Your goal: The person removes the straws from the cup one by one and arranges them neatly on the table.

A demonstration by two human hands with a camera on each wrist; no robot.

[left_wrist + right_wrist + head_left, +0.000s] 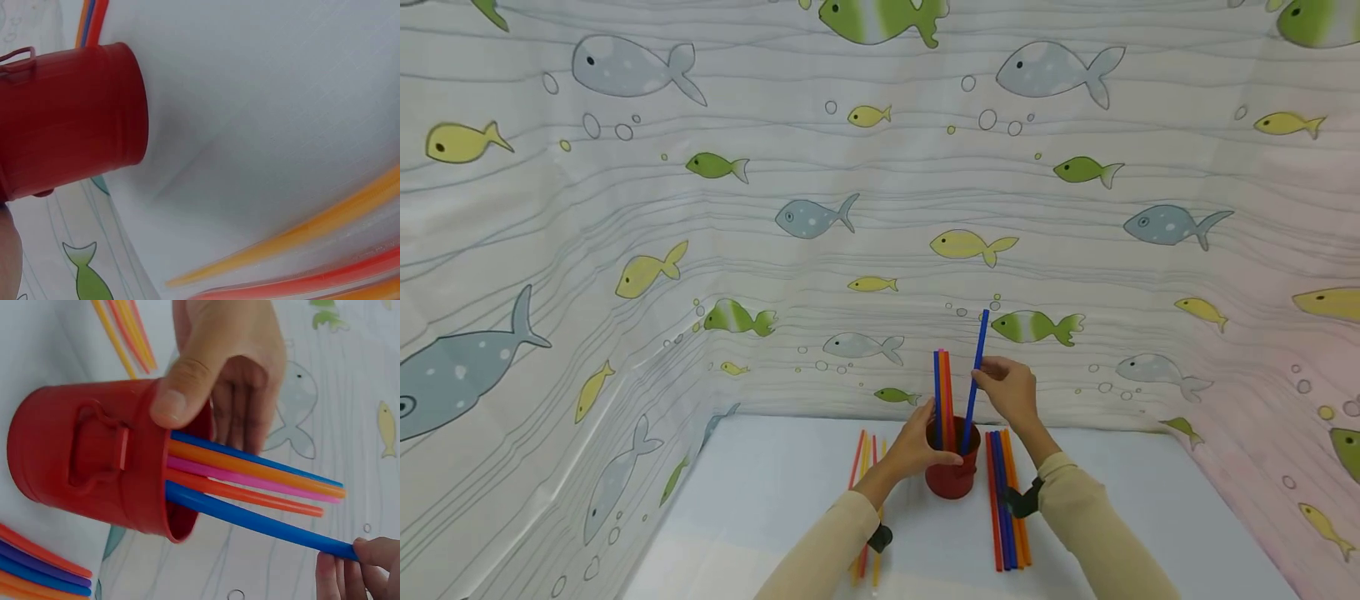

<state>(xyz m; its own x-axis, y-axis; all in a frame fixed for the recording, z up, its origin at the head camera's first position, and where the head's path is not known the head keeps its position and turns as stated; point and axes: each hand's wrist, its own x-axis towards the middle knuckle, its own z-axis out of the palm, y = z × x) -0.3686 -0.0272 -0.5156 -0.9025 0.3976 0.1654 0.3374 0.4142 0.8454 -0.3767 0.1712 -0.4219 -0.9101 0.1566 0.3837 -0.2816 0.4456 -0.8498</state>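
Note:
A small red metal bucket (951,485) with a side handle (122,449) stands on the white table. My left hand (913,448) grips its rim, the thumb (170,406) on the near side and the fingers behind. Blue, orange, pink and red straws (945,387) lean together inside the bucket. On the right, my right hand (1011,390) pinches a blue straw (981,337) near its upper part, thumb against fingertips. The lower end of that straw is inside the bucket, and its tip there is hidden by the wall.
Right of the bucket lies a row of red, blue and orange straws (1009,508). Yellow and red straws (874,475) lie on the left, partly under the left forearm. Fish-patterned cloth (880,250) surrounds the white table (760,500) at the back and sides.

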